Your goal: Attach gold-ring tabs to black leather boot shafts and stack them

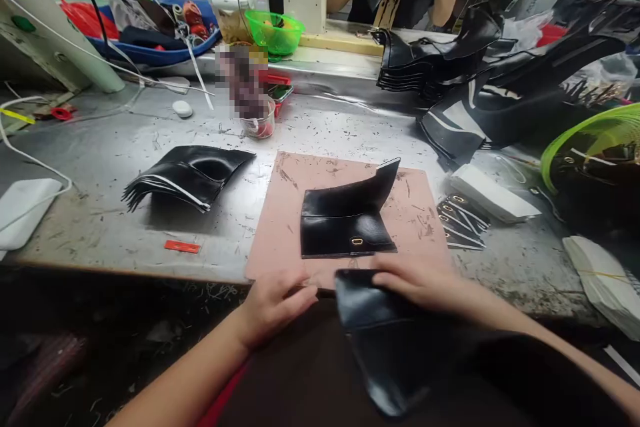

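Observation:
My right hand [420, 283] lies on a black leather piece [385, 340] that hangs over the bench's near edge into my lap, its fingers curled over the piece's top edge. My left hand [275, 303] rests at the near edge of the pink cutting mat [415, 213], fingers bent and together, just left of that piece, with nothing visible in it. On the mat lies another black leather piece [345, 223] with a small metal oval eyelet near its lower edge and one corner curling up.
A stack of black leather pieces [187, 177] sits left of the mat, and larger black stacks [450, 60] are at the back right. Small eyelet strips [463, 220], white pads [490, 193], a green bowl [275, 30] and a cup [260, 123] stand around. Another person works at the far side.

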Available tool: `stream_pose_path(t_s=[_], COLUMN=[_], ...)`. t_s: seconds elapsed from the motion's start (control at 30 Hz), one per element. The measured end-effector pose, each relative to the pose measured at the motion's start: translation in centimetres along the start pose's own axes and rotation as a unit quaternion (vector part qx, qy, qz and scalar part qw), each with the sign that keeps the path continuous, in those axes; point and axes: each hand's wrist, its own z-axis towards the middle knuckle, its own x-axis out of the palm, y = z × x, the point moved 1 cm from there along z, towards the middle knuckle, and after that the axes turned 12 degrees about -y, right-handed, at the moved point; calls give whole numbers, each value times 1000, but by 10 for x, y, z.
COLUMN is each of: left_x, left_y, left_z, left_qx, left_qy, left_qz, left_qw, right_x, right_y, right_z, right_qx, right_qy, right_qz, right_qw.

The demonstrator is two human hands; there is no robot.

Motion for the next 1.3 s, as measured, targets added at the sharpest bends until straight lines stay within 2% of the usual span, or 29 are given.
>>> stream_pose_path(t_s=[0.1, 0.2, 0.37, 0.57, 0.8, 1.03, 1.13, 1.3], left_x=[-5, -8, -6, -3, -2, 2, 5, 6], left_y=[0, 5, 13, 20, 18, 14, 12, 9], left_z=[-3, -4, -7, -5, 0, -4, -8, -5], left_qx=[25, 33, 34, 45, 58, 139, 149, 161], left_qy=[-2, 21, 51, 61, 77, 135, 162, 173], left_qz=[7, 19, 24, 26, 63, 130, 166, 203], left_qw=[1000, 999, 998, 997, 993, 972, 961, 950], right_x=[38, 49, 51, 52, 51, 50, 52, 50], right_y=[26, 32, 26, 27, 25, 25, 25, 22], right_z=[38, 48, 51, 60, 62, 64, 66, 63], right_qx=[-75, -106, -120, -112, -104, -97, -92, -90], right_qy=[32, 14, 19, 44, 59, 82, 80, 51], right_qz=[-74, -154, -175, -176, -160, -164, -163, -182], right_qw=[994, 982, 977, 977, 980, 978, 979, 978])
